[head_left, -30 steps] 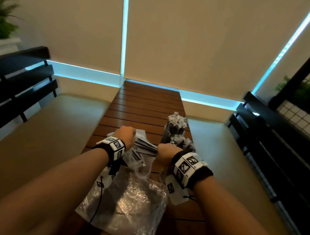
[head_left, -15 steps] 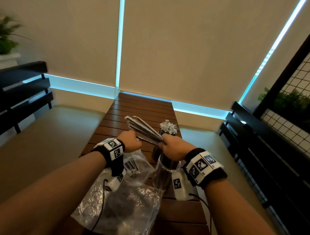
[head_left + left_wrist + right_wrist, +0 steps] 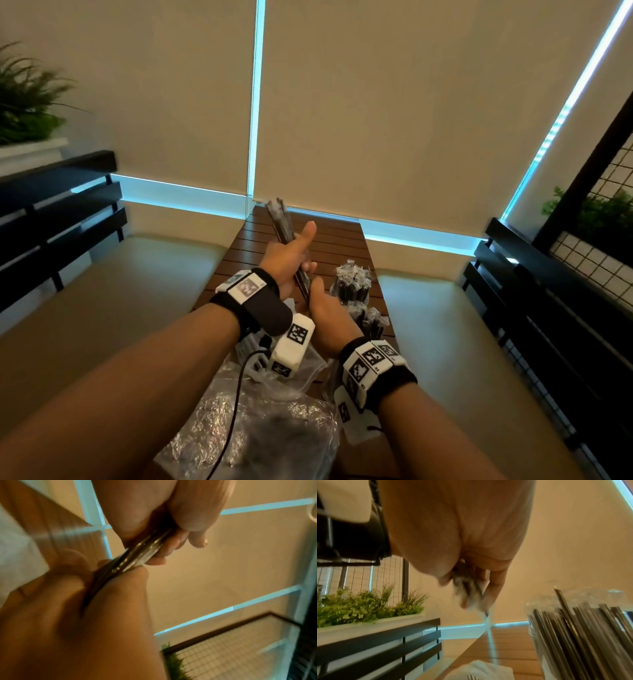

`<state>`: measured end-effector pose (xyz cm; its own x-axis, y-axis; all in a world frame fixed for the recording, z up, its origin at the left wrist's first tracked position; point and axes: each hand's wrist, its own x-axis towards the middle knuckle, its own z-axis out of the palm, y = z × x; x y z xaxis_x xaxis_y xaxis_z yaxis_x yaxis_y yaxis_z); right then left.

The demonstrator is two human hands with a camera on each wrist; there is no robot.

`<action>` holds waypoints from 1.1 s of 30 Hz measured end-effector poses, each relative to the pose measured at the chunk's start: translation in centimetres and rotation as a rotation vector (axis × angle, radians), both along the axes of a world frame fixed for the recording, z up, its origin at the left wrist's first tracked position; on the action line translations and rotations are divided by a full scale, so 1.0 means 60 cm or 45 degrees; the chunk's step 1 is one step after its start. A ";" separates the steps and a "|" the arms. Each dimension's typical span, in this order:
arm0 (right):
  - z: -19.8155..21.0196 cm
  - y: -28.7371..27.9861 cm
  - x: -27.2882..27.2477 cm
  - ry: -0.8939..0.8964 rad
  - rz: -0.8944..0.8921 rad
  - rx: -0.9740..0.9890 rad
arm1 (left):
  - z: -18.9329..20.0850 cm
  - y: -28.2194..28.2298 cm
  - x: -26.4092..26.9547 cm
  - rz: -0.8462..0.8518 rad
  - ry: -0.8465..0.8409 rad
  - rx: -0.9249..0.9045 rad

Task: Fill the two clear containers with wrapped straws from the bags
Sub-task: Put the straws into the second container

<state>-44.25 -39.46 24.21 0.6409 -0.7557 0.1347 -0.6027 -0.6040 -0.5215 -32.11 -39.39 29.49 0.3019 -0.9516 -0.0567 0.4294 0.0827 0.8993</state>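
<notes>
The left hand (image 3: 286, 258) gripped the middle of a bundle of dark straws in shiny clear wrappers (image 3: 282, 224), fingers curled round it and thumb stretched up along it; the right hand (image 3: 329, 313) closed round the bundle's lower end, fingers wrapped tight; the bundle stood nearly upright over the brown slatted wooden table (image 3: 335, 240), its top tilted slightly left. Just right of the hands stood the two clear cylindrical containers (image 3: 352, 291), one behind the other, each already crowded with wrapped straws; a crumpled clear plastic bag (image 3: 267, 425) lay on the table's near end beneath the forearms. The step in hand seemed to be squaring the bundle before loading; it would go best if both grips stayed firm while the ends were evened, and the bundle then went down vertically into whichever container had room, since slippery wrappers could fan out and snag on straws already standing there.
</notes>
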 end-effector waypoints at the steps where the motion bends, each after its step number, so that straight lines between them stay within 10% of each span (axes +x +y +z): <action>1: 0.004 -0.005 0.001 0.025 0.032 0.018 | 0.004 -0.001 -0.004 0.027 -0.093 0.001; 4: 0.033 -0.026 -0.007 -0.011 0.075 -0.022 | 0.012 -0.005 -0.010 0.111 -0.684 -0.040; 10: 0.159 -0.039 -0.049 -0.950 -0.366 -0.426 | 0.012 -0.001 0.004 0.180 -1.518 -0.072; 13: 0.185 -0.037 -0.031 -0.795 -0.305 -0.422 | 0.014 0.003 -0.014 0.149 -1.731 -0.084; 15: 0.171 -0.035 -0.015 -0.580 -0.278 -0.432 | 0.013 0.000 -0.030 0.154 -1.768 -0.142; 33: 0.125 -0.084 -0.078 -1.035 -0.725 -0.319 | -0.035 -0.004 0.047 0.195 -2.054 0.067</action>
